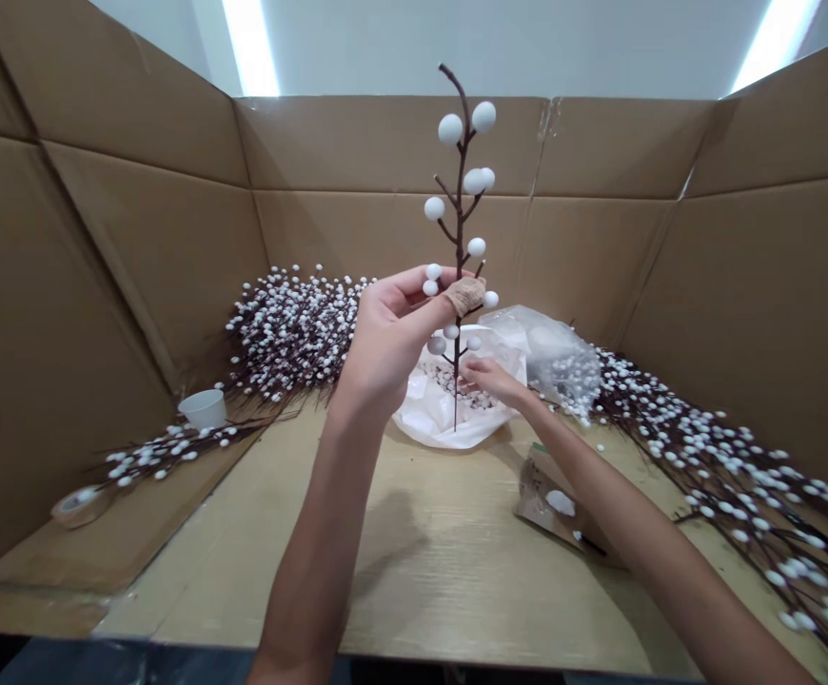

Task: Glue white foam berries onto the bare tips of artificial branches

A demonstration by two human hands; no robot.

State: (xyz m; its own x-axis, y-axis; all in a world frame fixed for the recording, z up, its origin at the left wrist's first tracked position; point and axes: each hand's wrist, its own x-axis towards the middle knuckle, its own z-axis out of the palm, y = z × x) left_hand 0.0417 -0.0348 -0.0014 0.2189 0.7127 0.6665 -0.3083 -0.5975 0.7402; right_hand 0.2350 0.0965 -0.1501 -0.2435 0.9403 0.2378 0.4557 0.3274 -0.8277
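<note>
my left hand (389,333) is closed on one artificial berry branch (460,190), pinching its brown stem between thumb and fingers. the branch stands upright in front of me, with white foam berries above and below my grip. a tan wrap (466,296) covers my thumb. my right hand (492,381) is loosely curled just beside the lower stem; i cannot tell if it touches or grips it. behind the stem's end lies a crumpled white bag (449,423), with a clear plastic bag (549,357) of berries against it. a brown paper packet (546,499) lies on the wooden table (421,571) under my right forearm. farther off, heaps of berry branches (292,333) lie on both sides, near a white paper cup (204,409) and a tape roll (78,506), within tall cardboard walls (600,143).
</note>
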